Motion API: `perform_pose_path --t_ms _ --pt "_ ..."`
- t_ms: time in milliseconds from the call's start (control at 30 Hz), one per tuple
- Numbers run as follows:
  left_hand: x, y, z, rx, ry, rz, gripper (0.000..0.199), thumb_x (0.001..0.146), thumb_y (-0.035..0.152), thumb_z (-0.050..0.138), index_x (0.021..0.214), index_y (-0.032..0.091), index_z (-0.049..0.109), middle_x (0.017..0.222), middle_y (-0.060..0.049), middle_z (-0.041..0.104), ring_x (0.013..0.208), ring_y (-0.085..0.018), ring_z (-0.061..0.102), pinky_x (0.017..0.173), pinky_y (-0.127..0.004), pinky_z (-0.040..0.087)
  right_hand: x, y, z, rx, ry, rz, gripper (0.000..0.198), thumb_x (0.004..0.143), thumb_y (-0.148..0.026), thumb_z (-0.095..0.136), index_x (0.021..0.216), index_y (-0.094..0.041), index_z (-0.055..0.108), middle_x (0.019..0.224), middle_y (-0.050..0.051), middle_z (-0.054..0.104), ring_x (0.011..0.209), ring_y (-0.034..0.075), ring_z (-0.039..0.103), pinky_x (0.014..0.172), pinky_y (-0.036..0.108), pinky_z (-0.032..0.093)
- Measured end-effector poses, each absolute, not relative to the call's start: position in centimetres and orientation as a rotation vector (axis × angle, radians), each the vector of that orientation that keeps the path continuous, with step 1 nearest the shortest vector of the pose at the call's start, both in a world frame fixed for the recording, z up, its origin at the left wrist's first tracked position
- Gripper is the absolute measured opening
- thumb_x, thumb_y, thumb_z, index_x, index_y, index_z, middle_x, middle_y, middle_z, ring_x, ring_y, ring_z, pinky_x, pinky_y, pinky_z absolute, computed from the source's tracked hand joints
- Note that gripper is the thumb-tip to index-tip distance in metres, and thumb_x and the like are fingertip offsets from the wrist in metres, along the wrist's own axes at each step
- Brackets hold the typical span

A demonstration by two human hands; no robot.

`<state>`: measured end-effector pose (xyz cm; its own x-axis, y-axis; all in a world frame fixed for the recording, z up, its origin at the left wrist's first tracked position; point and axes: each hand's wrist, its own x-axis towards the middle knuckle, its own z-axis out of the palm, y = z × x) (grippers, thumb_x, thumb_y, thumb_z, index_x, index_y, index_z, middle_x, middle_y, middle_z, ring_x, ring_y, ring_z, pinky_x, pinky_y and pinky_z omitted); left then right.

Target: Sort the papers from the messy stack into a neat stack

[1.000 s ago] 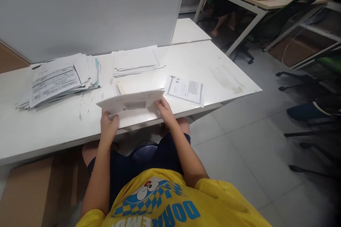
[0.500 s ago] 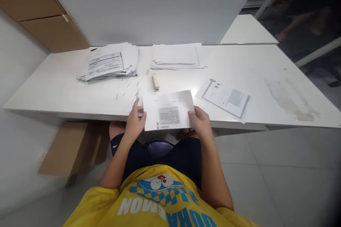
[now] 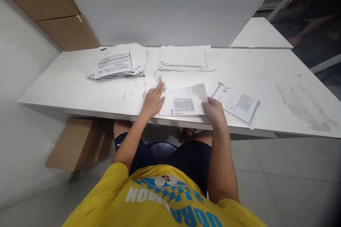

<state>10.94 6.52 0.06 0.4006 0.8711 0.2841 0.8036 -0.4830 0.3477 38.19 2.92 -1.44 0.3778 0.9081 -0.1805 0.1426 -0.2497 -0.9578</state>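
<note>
My right hand (image 3: 215, 110) pinches the right edge of a printed sheet of paper (image 3: 197, 96), which lies low over the table's front edge. My left hand (image 3: 153, 102) is off the sheet's left side, fingers stretched forward and thumb apart. Its fingertips reach the near end of a small cream stapler (image 3: 162, 79) and partly cover it; whether they press on it I cannot tell. Just right of the held sheet, a second printed sheet with a grey border (image 3: 239, 104) lies slanted on the table.
A messy pile of printed papers (image 3: 114, 65) lies at the back left of the white table (image 3: 66, 88). A neater stack of white sheets (image 3: 185, 56) is at the back middle. Cardboard boxes (image 3: 58, 30) stand at the left, another box (image 3: 70, 143) below the table. A grey panel (image 3: 165, 10) rises behind.
My left hand has let go of the sheet and moved forward to the stapler. The sheet, still in my right hand, has moved forward over the table. The view has shifted slightly left.
</note>
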Motion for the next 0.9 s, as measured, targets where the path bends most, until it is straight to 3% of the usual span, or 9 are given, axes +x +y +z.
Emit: perform_pose_path --t_ms 200,600,733,833,900 --pt "11.5 6.4 0.7 2.503 1.684 0.408 0.069 0.085 0.002 0.037 0.152 0.020 0.039 0.161 -0.001 0.035 0.121 -0.028 0.048 0.099 -0.044 0.045 38.1 2.3 -0.9 -1.625 -0.893 1.019 0.031 0.064 -0.033 0.061 0.089 -0.019 0.070 0.082 0.004 0.071 0.082 0.024 0.062 0.077 0.035 0.047" --pt "11.6 6.7 0.1 2.491 1.729 0.354 0.064 0.086 0.001 0.037 0.145 0.021 0.051 0.155 0.000 0.045 0.114 -0.027 0.054 0.094 -0.045 0.045 38.1 2.0 -2.4 -1.601 -0.876 0.930 0.035 0.066 -0.035 0.063 0.095 -0.018 0.071 0.082 0.002 0.069 0.077 0.020 0.062 0.073 0.033 0.049" --pt "11.3 6.4 -0.1 2.570 1.666 0.388 0.066 0.087 0.004 0.037 0.150 0.021 0.043 0.159 -0.002 0.038 0.117 -0.027 0.054 0.095 -0.042 0.046 38.1 1.3 -3.5 -1.541 -0.741 0.771 0.027 0.062 -0.034 0.063 0.084 -0.018 0.067 0.075 -0.001 0.063 0.071 0.017 0.058 0.069 0.031 0.048" --pt "11.3 6.3 -0.1 2.597 1.681 0.441 0.065 0.088 0.007 0.037 0.152 0.019 0.039 0.163 -0.005 0.031 0.121 -0.027 0.053 0.096 -0.041 0.046 38.8 0.9 -4.1 -1.397 -0.564 0.513 0.014 0.064 -0.030 0.062 0.069 -0.020 0.054 0.069 -0.005 0.053 0.066 0.012 0.051 0.069 0.027 0.047" --pt "11.3 6.3 0.0 2.571 1.748 0.478 0.065 0.090 0.010 0.037 0.154 0.018 0.034 0.165 -0.008 0.026 0.124 -0.029 0.052 0.097 -0.043 0.046 39.6 2.1 -3.8 -1.313 -0.528 0.405 0.018 0.066 -0.027 0.060 0.064 -0.022 0.043 0.065 -0.007 0.043 0.062 0.010 0.046 0.066 0.024 0.046"
